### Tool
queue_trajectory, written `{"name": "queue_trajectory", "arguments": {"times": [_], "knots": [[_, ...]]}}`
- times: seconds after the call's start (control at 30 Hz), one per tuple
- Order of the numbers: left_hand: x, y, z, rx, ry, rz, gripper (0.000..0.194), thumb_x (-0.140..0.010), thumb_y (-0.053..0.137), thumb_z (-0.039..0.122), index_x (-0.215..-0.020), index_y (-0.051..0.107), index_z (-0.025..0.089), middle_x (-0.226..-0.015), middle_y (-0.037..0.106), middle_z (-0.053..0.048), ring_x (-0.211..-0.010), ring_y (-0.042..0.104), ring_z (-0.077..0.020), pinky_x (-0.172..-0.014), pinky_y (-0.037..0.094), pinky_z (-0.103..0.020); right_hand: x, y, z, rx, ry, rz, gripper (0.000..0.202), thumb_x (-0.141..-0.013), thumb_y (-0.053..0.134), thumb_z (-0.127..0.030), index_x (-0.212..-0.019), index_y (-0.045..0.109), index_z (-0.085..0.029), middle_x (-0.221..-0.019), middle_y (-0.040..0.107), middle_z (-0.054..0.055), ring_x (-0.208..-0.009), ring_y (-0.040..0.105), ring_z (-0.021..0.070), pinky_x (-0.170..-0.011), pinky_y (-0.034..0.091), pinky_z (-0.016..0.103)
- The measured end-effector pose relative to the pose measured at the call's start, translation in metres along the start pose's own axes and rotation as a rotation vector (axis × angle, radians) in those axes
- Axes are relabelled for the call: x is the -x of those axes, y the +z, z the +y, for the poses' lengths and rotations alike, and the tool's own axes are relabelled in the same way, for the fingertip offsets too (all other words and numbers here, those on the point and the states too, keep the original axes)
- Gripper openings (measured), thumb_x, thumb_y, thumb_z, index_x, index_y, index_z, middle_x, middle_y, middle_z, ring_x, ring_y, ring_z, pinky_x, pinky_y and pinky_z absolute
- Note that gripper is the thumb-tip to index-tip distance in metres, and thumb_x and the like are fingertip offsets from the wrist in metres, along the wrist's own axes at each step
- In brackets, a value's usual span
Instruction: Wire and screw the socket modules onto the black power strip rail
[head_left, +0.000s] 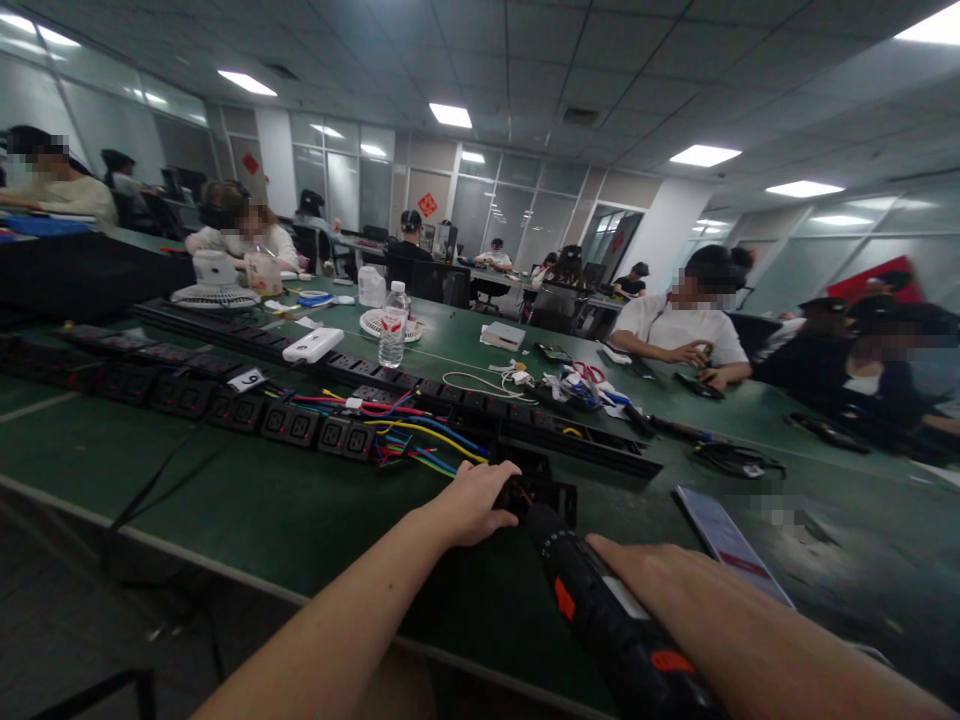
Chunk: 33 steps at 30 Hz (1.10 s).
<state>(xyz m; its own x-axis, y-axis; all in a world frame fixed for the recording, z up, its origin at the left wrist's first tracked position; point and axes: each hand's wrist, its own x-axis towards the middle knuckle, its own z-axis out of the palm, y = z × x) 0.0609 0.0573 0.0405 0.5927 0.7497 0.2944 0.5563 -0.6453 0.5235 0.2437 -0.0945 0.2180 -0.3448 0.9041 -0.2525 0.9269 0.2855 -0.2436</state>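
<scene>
My right hand (637,575) is closed around a black cordless drill (592,590) with orange markings. The drill's nose points forward and left, at a small black housing (559,495) on the table; whether its bit touches anything is too dark to tell. Gripping that housing from the left is my left hand (480,500), fingers over its top and thumb lower down. Blue and yellow wires (442,437) run from near the housing leftward to a black power strip (281,425) with a row of sockets. Inside the housing, some copper-coloured parts show.
Behind lies a second long black strip (480,403). A water bottle (393,325), a white power bank (313,345) and a tangle of tools (589,388) stand further back. To the right are a phone (727,540) and a black cable coil (735,460). A co-worker (682,320) sits opposite.
</scene>
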Motion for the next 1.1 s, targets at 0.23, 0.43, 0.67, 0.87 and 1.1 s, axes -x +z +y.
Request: {"name": "queue_trajectory", "arguments": {"times": [0.23,0.43,0.67,0.87,1.1], "knots": [[-0.001,0.000,-0.001,0.018,-0.002,-0.001,0.050,-0.081,0.072,0.028,-0.123,0.046,0.028,-0.119,0.063,-0.003,-0.109,0.056,-0.0259,-0.094,0.035,-0.038,-0.002,-0.004,-0.019,-0.048,0.001,-0.022,0.039,-0.077,0.063,-0.018,-0.115,0.067,-0.025,-0.114,0.073,0.008,-0.104,0.067,0.0290,-0.094,0.051,0.039],[0.001,0.000,0.000,0.033,0.006,0.018,0.050,-0.080,0.072,0.027,-0.123,0.046,0.028,-0.117,0.063,-0.002,-0.107,0.057,-0.0253,-0.094,0.035,-0.038,0.001,0.001,-0.017,0.011,0.040,-0.062,0.044,-0.073,0.071,-0.020,-0.116,0.065,-0.022,-0.111,0.072,0.011,-0.098,0.067,0.0293,-0.089,0.051,0.037],[0.002,-0.002,0.003,0.028,0.023,0.021,0.048,-0.081,0.070,0.026,-0.123,0.046,0.028,-0.116,0.063,-0.003,-0.109,0.056,-0.0246,-0.095,0.034,-0.036,-0.003,0.001,-0.022,0.043,0.089,-0.092,0.049,-0.070,0.073,-0.023,-0.118,0.064,-0.018,-0.107,0.071,0.013,-0.094,0.067,0.0301,-0.083,0.053,0.038],[0.003,-0.001,0.002,0.022,0.012,0.012,0.050,-0.081,0.070,0.025,-0.124,0.046,0.028,-0.118,0.062,-0.003,-0.111,0.056,-0.0244,-0.096,0.034,-0.037,-0.007,0.004,-0.017,0.078,0.057,-0.089,0.047,-0.070,0.069,-0.020,-0.117,0.063,-0.022,-0.107,0.072,0.010,-0.093,0.068,0.0305,-0.080,0.054,0.039],[0.003,-0.002,0.003,0.035,0.005,0.014,0.047,-0.082,0.069,0.026,-0.122,0.046,0.028,-0.115,0.063,-0.002,-0.109,0.056,-0.0243,-0.096,0.034,-0.037,-0.004,0.001,-0.019,-0.062,0.012,-0.049,0.037,-0.071,0.072,-0.027,-0.107,0.067,-0.023,-0.102,0.073,0.008,-0.087,0.069,0.0265,-0.077,0.054,0.031]]}}
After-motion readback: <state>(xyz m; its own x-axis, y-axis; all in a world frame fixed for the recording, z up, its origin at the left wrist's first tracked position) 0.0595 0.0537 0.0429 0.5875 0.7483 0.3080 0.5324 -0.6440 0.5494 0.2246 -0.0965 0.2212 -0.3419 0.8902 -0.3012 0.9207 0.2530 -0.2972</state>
